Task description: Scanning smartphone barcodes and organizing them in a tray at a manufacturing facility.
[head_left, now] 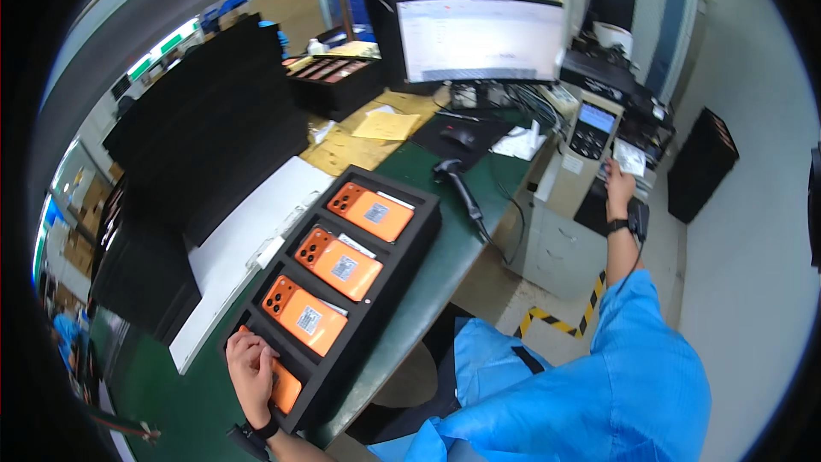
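- Orange phone [286, 389] sat under the left hand [250, 365], in the near-end slot of the black tray [395, 261]; three more orange phones [339, 265] lay in a row beyond that grip.
- Left fingers curled over it, touching; couldn't tell if they gripped or just rested.
- Right hand [617, 192] pinched a white slip [630, 160], just past its fingertips; grey screen unit [590, 130] stood just left of that grip.
- My read: right pinch called for edge contact only, straight draw, no crease or smudged print.
- Left touch wanted to be light, phone seated in its slot.
- Black cable [635, 261] below the right grip needed slack, clear of the slip.
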Available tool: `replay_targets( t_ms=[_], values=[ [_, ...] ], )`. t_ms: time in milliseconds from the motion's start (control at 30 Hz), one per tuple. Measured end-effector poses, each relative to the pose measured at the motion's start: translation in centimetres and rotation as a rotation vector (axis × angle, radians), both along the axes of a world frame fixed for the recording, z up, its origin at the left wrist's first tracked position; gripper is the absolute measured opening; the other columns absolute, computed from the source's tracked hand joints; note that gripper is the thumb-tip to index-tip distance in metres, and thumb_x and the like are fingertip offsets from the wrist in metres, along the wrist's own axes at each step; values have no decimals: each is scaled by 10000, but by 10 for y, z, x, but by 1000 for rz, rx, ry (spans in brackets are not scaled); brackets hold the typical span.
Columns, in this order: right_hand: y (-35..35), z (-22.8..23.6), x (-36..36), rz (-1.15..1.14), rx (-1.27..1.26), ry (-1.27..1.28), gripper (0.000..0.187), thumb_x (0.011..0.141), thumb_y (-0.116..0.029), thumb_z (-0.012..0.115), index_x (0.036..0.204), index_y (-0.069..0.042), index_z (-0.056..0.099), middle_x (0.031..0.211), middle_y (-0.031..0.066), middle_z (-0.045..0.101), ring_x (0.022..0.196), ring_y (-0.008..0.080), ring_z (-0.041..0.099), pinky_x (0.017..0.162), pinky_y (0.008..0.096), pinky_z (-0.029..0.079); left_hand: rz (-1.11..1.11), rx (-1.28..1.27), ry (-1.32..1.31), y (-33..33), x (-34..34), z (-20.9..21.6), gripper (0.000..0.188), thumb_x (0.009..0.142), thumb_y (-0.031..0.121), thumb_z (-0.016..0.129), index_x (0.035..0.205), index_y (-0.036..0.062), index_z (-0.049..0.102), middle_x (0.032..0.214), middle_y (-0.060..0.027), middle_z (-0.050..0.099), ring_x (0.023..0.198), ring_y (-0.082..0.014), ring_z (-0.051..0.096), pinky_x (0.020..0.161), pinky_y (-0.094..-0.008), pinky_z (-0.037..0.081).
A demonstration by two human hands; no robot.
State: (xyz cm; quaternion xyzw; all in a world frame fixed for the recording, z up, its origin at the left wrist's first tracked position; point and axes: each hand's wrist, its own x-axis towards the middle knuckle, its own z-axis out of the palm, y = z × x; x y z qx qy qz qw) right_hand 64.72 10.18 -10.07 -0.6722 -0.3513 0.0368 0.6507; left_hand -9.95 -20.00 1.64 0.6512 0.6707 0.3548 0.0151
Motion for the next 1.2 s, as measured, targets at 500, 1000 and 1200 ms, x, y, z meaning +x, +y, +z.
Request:
replay_targets(
  t_ms=[500, 1000, 1200],
  values=[
    [-102, 55, -242, 1014, -138, 148, 340, 1008, -287, 505, 982, 1, 683, 746, -13, 620, 595, 39, 487, 551, 197, 415, 209, 201, -24, -6, -3, 0, 205, 901, 62, 532, 985, -88, 644, 1129, -196, 637, 1141, -354, 556, 996, -409, 403],
    [-208, 101, -573, 1906, 106, -652, 260, 950, -239, 532, 828, -22, 606, 1017, 127, 598, 999, 307, 539, 906, 400, 420, 280, 576, -40, -22, -20, -16, 293, 880, 154, 536, 628, 33, 623, 995, -78, 615, 1003, -254, 533, 883, -366, 410],
    [-192, 101, -542, 1618, 242, -566, 206, 893, -231, 602, 956, -36, 582, 1076, 131, 586, 1057, 326, 546, 908, 411, 437, 421, 293, 98, -19, -14, -17, 413, 815, 82, 618, 1226, 111, 603, 1323, -129, 524, 1249, -322, 457, 1076, -417, 340]
  ],
)
